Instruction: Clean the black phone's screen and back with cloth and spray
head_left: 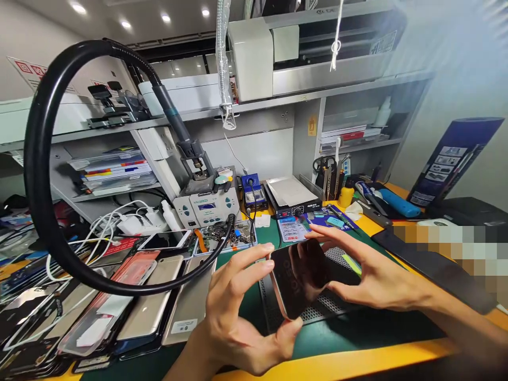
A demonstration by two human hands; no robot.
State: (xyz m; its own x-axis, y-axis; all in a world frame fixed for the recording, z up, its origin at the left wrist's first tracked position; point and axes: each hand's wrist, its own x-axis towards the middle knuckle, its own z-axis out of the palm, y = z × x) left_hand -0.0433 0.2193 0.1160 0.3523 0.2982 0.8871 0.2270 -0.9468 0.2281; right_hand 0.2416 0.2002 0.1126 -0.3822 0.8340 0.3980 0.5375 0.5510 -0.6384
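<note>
Between my two hands a smartphone [297,278] with a dark, glossy screen is held tilted above a perforated metal plate [323,308]. My left hand [242,312] grips its left side, fingers at the upper corner and thumb at the bottom edge. On the opposite side, my right hand [377,275] has its thumb and fingers on the phone's right and top edges. Reflections of fingers show in the screen. The plate lies on a green mat [349,333], partly hidden by the phone.
Several phones and phone cases [151,301] are stacked on the left. A thick black hose [37,174] arches over them from a rework station [206,209]. Behind the hands are a tray of small parts [226,238] and a flat heating plate [291,193]. A black mat [432,264] lies right.
</note>
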